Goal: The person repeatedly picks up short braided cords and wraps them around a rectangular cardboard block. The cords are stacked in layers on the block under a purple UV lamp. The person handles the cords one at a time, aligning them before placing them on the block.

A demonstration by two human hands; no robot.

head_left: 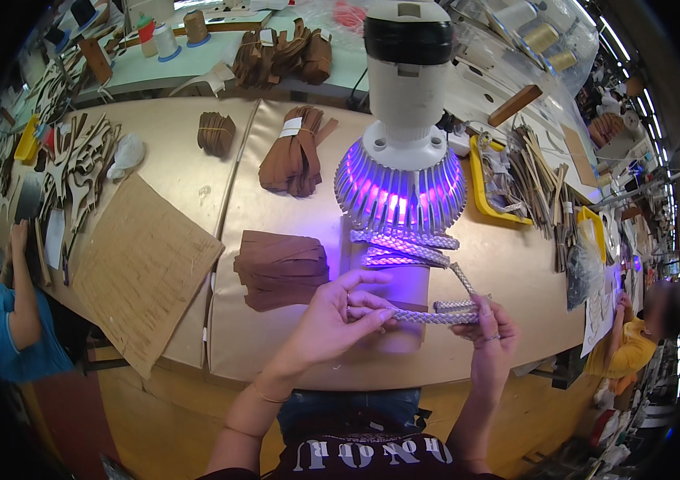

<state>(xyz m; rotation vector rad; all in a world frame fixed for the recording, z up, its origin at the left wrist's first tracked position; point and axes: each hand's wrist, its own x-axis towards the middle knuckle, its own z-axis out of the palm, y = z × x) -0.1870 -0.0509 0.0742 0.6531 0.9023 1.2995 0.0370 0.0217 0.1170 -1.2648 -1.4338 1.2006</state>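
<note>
A pale braided cord (428,317) stretches between both hands, just above a brown strip (400,300) lying under the lamp. My left hand (340,316) pinches the cord near its left end with thumb and fingers. My right hand (490,332) grips the cord's right end, where it bends upward. More of the braided cord (404,246) lies coiled under the lamp (402,172), which has a finned head glowing violet.
A stack of brown strips (280,268) lies left of my hands, with other brown bundles (296,152) farther back. A cardboard sheet (144,268) sits at left. A yellow tray (480,188) of strips is at right. Other people sit at both sides.
</note>
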